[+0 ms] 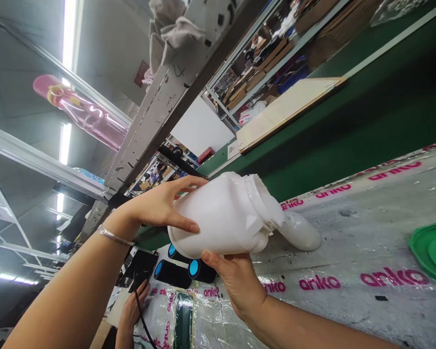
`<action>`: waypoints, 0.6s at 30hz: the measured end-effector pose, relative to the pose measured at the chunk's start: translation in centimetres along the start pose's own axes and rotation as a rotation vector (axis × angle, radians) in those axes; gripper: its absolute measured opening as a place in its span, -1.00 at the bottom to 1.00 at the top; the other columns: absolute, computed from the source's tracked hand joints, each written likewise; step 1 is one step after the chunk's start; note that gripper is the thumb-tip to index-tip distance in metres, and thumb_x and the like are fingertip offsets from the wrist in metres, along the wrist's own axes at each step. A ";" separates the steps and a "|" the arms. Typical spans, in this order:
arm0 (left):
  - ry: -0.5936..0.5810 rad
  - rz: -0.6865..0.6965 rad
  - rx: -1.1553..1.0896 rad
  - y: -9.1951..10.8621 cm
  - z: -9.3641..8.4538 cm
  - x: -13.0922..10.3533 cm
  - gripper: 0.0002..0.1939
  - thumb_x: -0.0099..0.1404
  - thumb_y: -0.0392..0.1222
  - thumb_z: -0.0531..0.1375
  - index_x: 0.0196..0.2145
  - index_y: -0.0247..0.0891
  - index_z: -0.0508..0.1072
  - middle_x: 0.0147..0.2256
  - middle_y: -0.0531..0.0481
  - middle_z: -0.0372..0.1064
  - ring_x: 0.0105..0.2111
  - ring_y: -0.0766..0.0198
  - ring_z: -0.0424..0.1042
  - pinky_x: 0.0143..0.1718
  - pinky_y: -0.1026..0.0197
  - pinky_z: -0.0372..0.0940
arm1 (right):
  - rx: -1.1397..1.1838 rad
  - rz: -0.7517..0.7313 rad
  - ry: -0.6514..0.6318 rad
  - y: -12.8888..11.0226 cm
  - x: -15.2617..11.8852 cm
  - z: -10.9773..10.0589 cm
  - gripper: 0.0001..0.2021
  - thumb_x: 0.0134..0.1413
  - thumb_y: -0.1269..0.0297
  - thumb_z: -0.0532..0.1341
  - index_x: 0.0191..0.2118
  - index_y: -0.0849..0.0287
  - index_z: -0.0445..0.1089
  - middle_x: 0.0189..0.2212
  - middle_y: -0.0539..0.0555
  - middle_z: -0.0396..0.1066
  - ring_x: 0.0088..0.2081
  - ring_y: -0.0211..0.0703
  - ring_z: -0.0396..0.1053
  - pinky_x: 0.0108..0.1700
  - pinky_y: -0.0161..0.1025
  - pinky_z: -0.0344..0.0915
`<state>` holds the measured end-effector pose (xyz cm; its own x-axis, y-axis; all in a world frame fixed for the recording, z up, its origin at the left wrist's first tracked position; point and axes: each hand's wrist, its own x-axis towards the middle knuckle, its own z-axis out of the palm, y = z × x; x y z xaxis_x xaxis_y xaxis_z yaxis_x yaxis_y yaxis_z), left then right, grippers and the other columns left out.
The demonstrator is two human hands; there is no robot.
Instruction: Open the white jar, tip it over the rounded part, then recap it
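Note:
A large white plastic jar (221,213) lies tilted in the air above the bench, its ragged-edged neck pointing right and slightly down. My left hand (167,203) grips it from the upper left near the base, thumb along its side. From below, my right hand (236,281) supports it, thumb pressed on the lower side; its other fingers are hidden. Just beyond the jar's neck is a smooth, rounded white piece (301,231) over the bench; whether it joins the jar I cannot tell.
Plastic film printed "anko" covers the bench (341,252). Several black cylinders with blue ends (174,274) lie behind my right hand. Another person's hand (132,305) is at a black box (143,269) with a cable. A green lid (434,249) sits right; a metal beam (174,82) crosses above.

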<state>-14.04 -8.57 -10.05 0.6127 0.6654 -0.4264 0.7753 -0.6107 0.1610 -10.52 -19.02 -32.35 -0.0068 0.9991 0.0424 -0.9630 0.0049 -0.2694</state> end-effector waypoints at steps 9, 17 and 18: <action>-0.008 -0.016 0.023 0.4 -0.1 -0.1 -0.10 -0.02 0.06 0.47 0.24 0.01 0.23 0.25 -0.08 0.24 0.23 -0.06 0.26 0.25 -0.13 0.18 | 0.001 -0.002 -0.006 -0.2 -0.1 0.2 -0.10 -0.19 0.11 0.52 0.30 0.12 0.20 0.16 0.17 0.23 0.14 -0.03 0.29 0.28 -0.11 0.26; 0.005 -0.028 0.006 0.5 -0.1 -0.3 -0.10 -0.03 0.05 0.48 0.23 -0.01 0.25 0.25 -0.06 0.24 0.22 -0.05 0.26 0.27 -0.13 0.15 | 0.001 0.011 -0.012 -0.1 -0.2 0.2 -0.16 -0.21 0.12 0.53 0.24 0.14 0.28 0.09 0.15 0.30 0.14 -0.07 0.27 0.27 -0.15 0.26; 0.005 -0.030 0.007 0.4 -0.1 -0.3 -0.10 -0.02 0.05 0.47 0.24 -0.01 0.25 0.24 -0.07 0.24 0.22 -0.05 0.26 0.27 -0.13 0.15 | 0.000 0.011 -0.011 -0.1 -0.3 0.2 -0.16 -0.20 0.12 0.53 0.24 0.15 0.27 0.08 0.15 0.30 0.14 -0.07 0.27 0.27 -0.14 0.26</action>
<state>-13.88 -9.00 -9.76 0.5903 0.6854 -0.4264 0.7920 -0.5939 0.1418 -10.43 -19.28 -32.15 -0.0205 0.9986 0.0495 -0.9627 -0.0063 -0.2704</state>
